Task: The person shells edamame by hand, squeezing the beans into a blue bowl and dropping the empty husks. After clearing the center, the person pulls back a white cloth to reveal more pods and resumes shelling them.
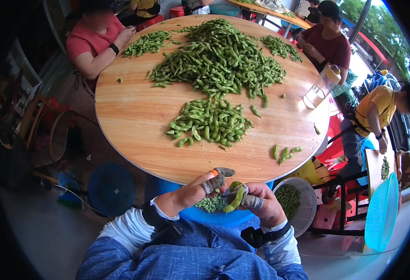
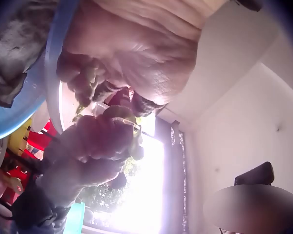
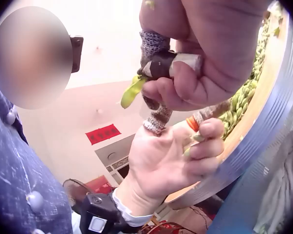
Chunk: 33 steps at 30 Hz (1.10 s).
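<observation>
Above a blue basin (image 1: 193, 215) of shelled green beans (image 1: 209, 204), my two hands are close together. Knit covers wrap some fingers of both. My right hand (image 1: 266, 205) (image 3: 210, 53) pinches a plump green pod (image 1: 234, 199) (image 3: 132, 93) and also holds a small metal piece with black wrapping (image 3: 162, 67), curled in its fingers. My left hand (image 1: 186, 193) (image 3: 161, 161), palm up, has its lower fingers curled over small green pieces (image 3: 187, 152); its thumb and forefinger stand apart from them. An orange band (image 3: 192, 123) circles one left finger.
Beyond my hands, a round wooden table (image 1: 135, 112) bears a large heap of pods (image 1: 219, 56), a nearer pile (image 1: 209, 122) and a clear jar (image 1: 318, 91). At right stands a white basket (image 1: 307, 205); a dark blue basin (image 1: 110, 189) is at left. Several people sit around.
</observation>
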### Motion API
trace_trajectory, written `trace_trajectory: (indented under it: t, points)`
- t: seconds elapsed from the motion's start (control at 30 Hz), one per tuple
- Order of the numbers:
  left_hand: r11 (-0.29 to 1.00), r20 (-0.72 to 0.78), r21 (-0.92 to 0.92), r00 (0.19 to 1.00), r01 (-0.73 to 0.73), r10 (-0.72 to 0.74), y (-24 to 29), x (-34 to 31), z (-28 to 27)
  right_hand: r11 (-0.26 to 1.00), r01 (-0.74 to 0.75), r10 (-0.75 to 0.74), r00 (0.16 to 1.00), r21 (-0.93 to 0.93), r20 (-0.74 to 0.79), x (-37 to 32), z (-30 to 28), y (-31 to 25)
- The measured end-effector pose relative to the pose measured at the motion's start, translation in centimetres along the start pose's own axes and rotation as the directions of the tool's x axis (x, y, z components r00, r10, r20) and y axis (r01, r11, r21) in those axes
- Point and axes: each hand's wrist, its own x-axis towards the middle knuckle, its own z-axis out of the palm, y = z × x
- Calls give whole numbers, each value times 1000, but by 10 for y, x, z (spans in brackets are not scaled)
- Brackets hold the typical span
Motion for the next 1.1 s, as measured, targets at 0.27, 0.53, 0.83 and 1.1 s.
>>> trace_trajectory:
  t: [0.27, 0.53, 0.83, 1.1]
  points:
    - [876, -68, 450, 971, -175, 229, 9, 7, 17, 983, -76, 47, 984, -165, -175, -3, -10, -2]
    - [796, 1, 579, 977, -174, 213, 9, 6, 14, 859, 202, -336, 916, -469, -220, 2, 8, 8]
    - [929, 57, 365, 997, -69, 52, 9, 3, 7, 818, 192, -447, 806, -543, -388, 3, 10, 13]
    - [70, 189, 973, 939, -218, 288, 18, -6, 15, 977, 112, -162, 942, -179, -293, -2, 16, 16]
